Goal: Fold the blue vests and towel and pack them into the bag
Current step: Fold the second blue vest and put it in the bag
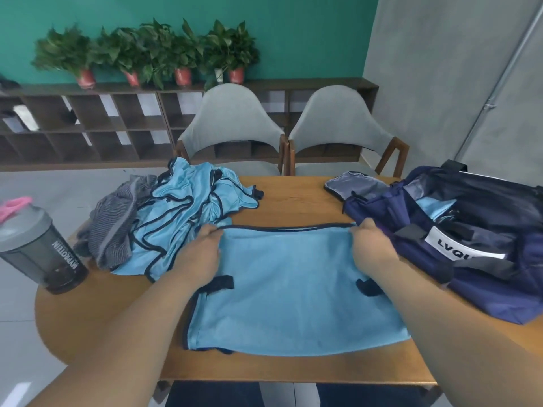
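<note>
At the near middle of the bench, a blue vest is spread flat. Its far edge is pinched at both corners, the left one by the left hand and the right one by the right hand, with fingers curled over the dark trim. The vest looks thin, soft and very light, maybe a bit slippery. It will likely flop and slide if it is held in one spot only, so the corners and the trimmed edge seem the best places to be held. More blue vests are heaped at the far left of the bench, with a grey striped towel beside them. The open navy bag is set at the right edge, just beside the right hand.
</note>
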Motion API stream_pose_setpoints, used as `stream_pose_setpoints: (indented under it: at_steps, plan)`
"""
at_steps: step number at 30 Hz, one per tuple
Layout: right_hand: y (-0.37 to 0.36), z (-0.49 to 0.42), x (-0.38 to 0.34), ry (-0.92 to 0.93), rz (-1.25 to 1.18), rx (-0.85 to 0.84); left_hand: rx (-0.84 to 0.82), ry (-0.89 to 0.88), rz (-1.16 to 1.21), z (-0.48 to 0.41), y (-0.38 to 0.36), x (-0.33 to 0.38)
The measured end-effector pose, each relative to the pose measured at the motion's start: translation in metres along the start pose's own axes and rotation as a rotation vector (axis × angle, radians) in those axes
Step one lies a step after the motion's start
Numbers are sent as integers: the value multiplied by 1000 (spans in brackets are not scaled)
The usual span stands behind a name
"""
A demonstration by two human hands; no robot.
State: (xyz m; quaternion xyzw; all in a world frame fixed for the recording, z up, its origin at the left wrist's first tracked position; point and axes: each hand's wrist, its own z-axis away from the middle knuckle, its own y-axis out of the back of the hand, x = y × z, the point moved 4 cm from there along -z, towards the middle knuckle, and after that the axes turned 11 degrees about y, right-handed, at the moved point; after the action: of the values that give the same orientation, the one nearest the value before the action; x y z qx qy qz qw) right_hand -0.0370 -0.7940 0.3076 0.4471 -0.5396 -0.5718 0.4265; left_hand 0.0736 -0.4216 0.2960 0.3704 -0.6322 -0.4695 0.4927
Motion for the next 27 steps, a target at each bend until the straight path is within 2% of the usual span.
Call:
stream_pose_setpoints:
  at_steps: [9, 13, 16, 17, 19, 21, 23, 25, 27]
  plan:
    - [-8, 5, -3, -14, 124, 32, 68, -13, -59, -7, -10, -8]
    - [-4, 7, -13, -5, 300, 10, 147, 31, -140, 1, -1, 7]
    - [5, 12, -36, 60, 337, 106, 213, 54, -171, 20, 7, 45]
    - [4, 13, -50, 120, 287, 97, 191, 16, -133, 27, 8, 64]
    - [-9, 13, -77, 252, 106, 13, 45, -50, -67, 37, -4, 101]
    - [-26, 14, -86, 290, -83, -58, -112, -29, -82, 41, -29, 111]
    - [-37, 12, -69, 240, -121, -40, -176, 60, -138, 37, -47, 92]
    - [-39, 10, -41, 120, -113, 6, -161, 141, -164, 29, -49, 68]
    - [-36, 7, -21, 36, -115, 24, -164, 149, -180, 24, -47, 58]
